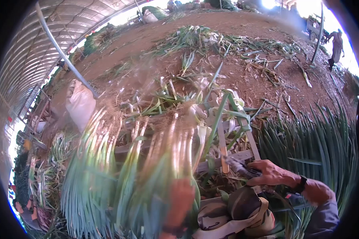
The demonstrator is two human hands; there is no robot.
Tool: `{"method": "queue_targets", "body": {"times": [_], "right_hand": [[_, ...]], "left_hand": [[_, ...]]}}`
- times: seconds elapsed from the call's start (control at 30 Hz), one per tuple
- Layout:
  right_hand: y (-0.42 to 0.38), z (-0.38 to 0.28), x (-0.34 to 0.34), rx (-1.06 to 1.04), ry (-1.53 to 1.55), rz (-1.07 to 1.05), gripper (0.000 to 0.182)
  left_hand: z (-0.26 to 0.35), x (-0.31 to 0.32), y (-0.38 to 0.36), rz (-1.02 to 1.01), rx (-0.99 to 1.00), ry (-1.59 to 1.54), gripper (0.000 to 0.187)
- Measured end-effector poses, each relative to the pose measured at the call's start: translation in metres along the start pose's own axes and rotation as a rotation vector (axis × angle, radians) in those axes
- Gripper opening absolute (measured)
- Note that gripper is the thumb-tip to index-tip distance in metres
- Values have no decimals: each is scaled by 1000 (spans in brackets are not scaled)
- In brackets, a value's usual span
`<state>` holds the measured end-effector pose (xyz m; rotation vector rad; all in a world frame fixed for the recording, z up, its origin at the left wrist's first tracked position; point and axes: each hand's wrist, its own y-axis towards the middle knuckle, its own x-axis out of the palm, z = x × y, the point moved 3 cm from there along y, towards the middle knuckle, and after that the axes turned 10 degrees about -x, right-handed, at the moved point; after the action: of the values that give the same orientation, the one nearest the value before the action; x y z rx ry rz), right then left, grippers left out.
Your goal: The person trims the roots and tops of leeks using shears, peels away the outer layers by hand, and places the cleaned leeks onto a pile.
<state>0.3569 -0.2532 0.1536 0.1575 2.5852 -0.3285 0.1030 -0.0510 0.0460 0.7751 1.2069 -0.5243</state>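
Note:
Long green onions (95, 159) lie side by side in front of me, pale root ends away from me and green leaves towards me. My left hand (181, 199) is over the leaves of the nearest stalks (181, 149), smeared by motion. Its fingers cannot be made out. To the right, my right hand (267, 174) is closed around a grey tool (241, 165) with a dark grip. Blur hides the tool's exact kind. Its tip points left, towards a wooden slatted frame (224, 153). Below that hand, my knees show in camouflage trousers (215, 215).
More green onions (311, 147) are piled at the right. A pale sack (79, 101) stands left, near a slanted metal pole (60, 47). Leaf scraps (199, 40) litter the brown ground. A person (336, 49) is at the far right, by a vehicle (313, 28).

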Motion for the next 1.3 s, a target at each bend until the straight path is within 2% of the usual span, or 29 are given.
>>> {"method": "queue_targets", "body": {"times": [0.07, 0.17, 0.2, 0.3, 0.37, 0.47, 0.57, 0.7, 0.8, 1.03, 1.1, 1.3], "right_hand": [[8, -10, 4, -131, -140, -153, 55], [19, -27, 12, -58, -164, -238, 53], [22, -45, 12, -111, -186, -222, 50], [34, -52, 19, -35, -266, -364, 57], [39, -43, 26, -39, -316, -356, 58], [39, -37, 27, -38, -365, -325, 59], [38, -33, 30, -39, -343, -297, 60], [40, -43, 24, -64, -363, -304, 59], [42, -65, 21, -87, -388, -313, 58], [50, -63, 31, -39, -380, -440, 54], [55, -60, 32, -13, -376, -440, 52], [79, -29, 38, -87, -531, -249, 49]], "left_hand": [[17, 16, -7, -99, 22, 125, 31], [16, 45, -23, -188, -141, 98, 29], [15, 52, -26, -188, -196, 86, 30], [10, 61, -28, -248, -330, 26, 33], [11, 61, -24, -360, -383, -58, 38], [16, 55, -12, -360, -570, -155, 39], [4, 66, 10, -199, -542, -340, 37], [4, 74, 31, -35, -613, -502, 45], [6, 72, 31, -28, -636, -557, 45], [-1, 76, 28, 47, -591, -654, 46], [0, 77, 29, -16, -599, -606, 44], [4, 76, 37, -110, -524, -520, 40]]}}
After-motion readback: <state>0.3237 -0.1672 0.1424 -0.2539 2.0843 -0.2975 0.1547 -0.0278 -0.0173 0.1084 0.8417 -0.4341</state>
